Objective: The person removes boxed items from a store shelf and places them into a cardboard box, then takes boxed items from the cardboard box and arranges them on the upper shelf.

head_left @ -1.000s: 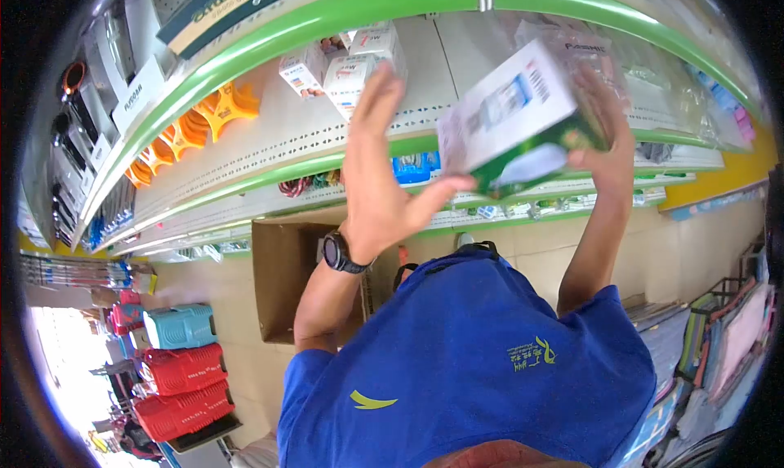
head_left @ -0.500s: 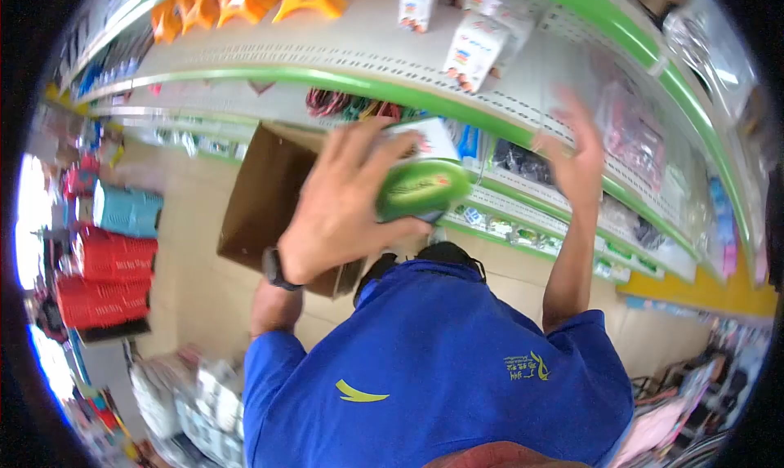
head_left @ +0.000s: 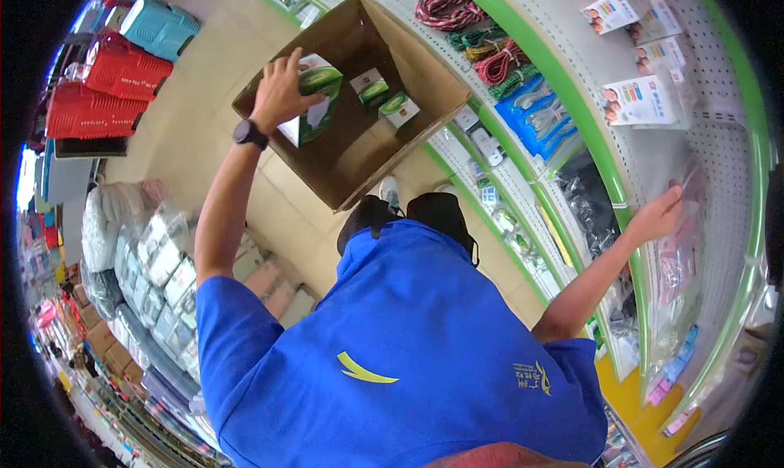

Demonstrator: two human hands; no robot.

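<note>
My left hand (head_left: pixel 280 95), wearing a dark watch, grips a green and white product box (head_left: pixel 320 82) by its side, at the left rim of an open cardboard carton (head_left: pixel 347 170). Two smaller-looking green and white boxes (head_left: pixel 371 91) lie inside the carton. On the right, my right hand (head_left: pixel 656 216) reaches over the shelf edge, its fingertips pinched together at a clear plastic packet (head_left: pixel 684 247) with pinkish contents. The fingers partly hide how firmly it is held.
Green-edged shelves (head_left: pixel 600 133) run along the right, with white hanging packets (head_left: pixel 637 100), coiled ropes (head_left: pixel 449 6) and blue packages (head_left: pixel 535 117). Red baskets (head_left: pixel 126 68) and a teal basket (head_left: pixel 159 27) stand at upper left. Plastic-wrapped goods (head_left: pixel 151 247) lie at left.
My view has turned toward the carton. My left hand has carried the green and white box from in front of the shelf to the carton. My right hand has moved onto the plastic packet.
</note>
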